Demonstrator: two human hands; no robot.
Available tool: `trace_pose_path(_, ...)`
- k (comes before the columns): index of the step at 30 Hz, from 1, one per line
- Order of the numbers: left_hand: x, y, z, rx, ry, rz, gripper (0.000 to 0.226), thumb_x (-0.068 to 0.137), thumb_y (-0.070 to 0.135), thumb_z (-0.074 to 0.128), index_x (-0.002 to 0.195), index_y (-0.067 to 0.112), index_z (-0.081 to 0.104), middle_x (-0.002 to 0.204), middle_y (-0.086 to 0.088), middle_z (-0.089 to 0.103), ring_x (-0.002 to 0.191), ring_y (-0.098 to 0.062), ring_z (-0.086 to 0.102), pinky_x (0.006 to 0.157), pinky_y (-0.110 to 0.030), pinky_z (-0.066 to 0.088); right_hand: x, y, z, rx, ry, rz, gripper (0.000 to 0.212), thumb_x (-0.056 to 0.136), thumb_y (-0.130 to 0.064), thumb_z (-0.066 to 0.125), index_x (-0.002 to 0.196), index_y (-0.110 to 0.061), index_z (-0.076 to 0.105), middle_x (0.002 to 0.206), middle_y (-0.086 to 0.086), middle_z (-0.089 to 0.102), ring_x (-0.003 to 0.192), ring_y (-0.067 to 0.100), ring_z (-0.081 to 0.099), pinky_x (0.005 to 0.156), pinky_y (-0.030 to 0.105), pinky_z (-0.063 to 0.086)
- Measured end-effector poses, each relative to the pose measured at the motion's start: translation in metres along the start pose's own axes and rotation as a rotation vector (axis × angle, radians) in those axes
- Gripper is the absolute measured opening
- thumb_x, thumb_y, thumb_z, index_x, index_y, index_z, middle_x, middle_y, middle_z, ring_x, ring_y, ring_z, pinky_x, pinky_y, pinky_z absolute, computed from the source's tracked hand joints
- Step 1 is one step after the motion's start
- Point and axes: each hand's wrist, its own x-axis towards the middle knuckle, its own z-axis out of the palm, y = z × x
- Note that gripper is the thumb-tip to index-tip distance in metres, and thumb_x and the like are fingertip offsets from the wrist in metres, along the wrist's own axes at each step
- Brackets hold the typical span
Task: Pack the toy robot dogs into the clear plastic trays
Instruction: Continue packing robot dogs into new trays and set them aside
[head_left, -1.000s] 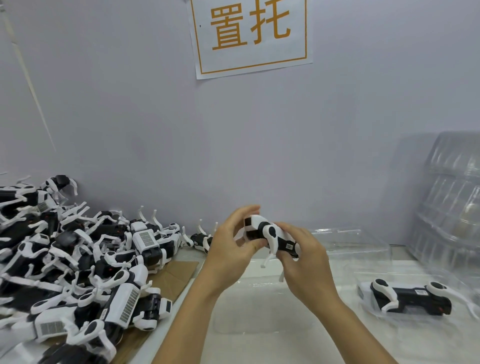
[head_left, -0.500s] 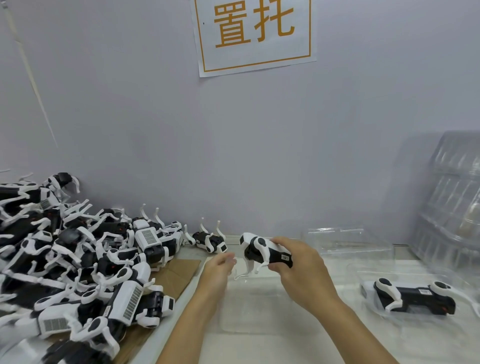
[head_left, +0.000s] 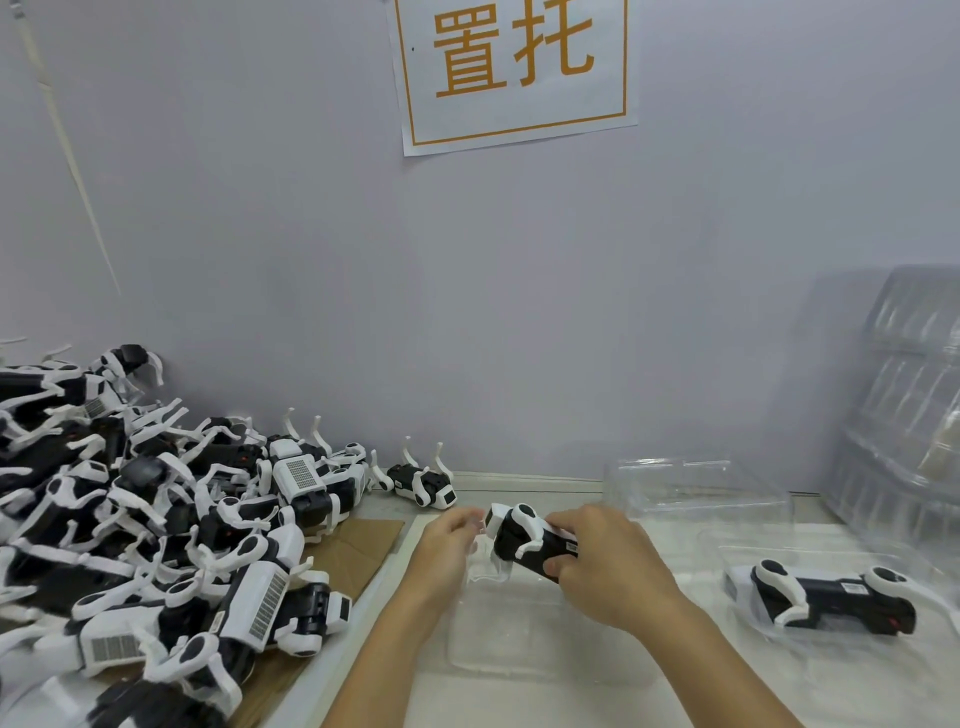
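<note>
Pile (head_left: 156, 530): toy dogs heaped at the left of the surface (head_left: 519, 701).
Left hand (head_left: 449, 540): fingers loosely curled; grip on the dog's front end unclear.
Held dog (head_left: 527, 543): above a clear tray (head_left: 519, 649).
Right hand (head_left: 605, 564): fingers wrapped round its rear.
Packed dog (head_left: 831, 597): lying in the right tray (head_left: 753, 618).

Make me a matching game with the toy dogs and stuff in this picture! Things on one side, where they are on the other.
Things:
1. toy dog in hand
2. packed toy dog
3. pile of toy dogs
4. paper sign

Places:
A. on the wall
B. heaped at the left
C. gripped by the right hand
D. lying in a clear tray at the right

Pairs: 1-C, 2-D, 3-B, 4-A
</note>
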Motion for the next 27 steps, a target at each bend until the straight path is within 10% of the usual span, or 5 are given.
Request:
trace_pose_path(13, 0.003, -0.002, -0.003, 0.022, 0.006, -0.011, 0.022, 0.102, 0.009, 0.046, 0.110, 0.017, 0.066, 0.104, 0.003, 0.068, 0.099, -0.009, 0.062, 0.075, -0.016, 0.045, 0.005, 0.001, -0.013, 0.264, 0.170, -0.095, 0.038, 0.083, -0.002, 0.063, 0.101, -0.034, 0.072, 0.090, -0.013, 0.054, 0.087, 0.010, 0.052, 0.075, 0.025, 0.047)
trace_pose_path(17, 0.001, 0.000, -0.002, 0.015, -0.012, -0.019, 0.024, 0.101, 0.007, 0.047, 0.105, 0.015, 0.069, 0.106, 0.000, 0.069, 0.106, -0.021, 0.062, 0.098, -0.035, 0.047, 0.004, 0.002, -0.011, 0.066, 0.100, -0.125, 0.029, 0.085, -0.006, 0.060, 0.105, -0.024, 0.070, 0.100, -0.010, 0.055, 0.100, 0.016, 0.052, 0.084, 0.032, 0.047)
trace_pose_path(27, 0.000, 0.001, 0.000, -0.008, -0.040, -0.014, 0.019, 0.100, 0.016, 0.050, 0.098, 0.017, 0.069, 0.099, 0.004, 0.069, 0.099, -0.015, 0.063, 0.087, -0.028, 0.047, 0.000, -0.001, 0.002, -0.058, -0.001, -0.042, 0.017, 0.083, -0.011, 0.055, 0.093, -0.020, 0.067, 0.098, -0.003, 0.055, 0.096, 0.023, 0.052, 0.081, 0.036, 0.048)
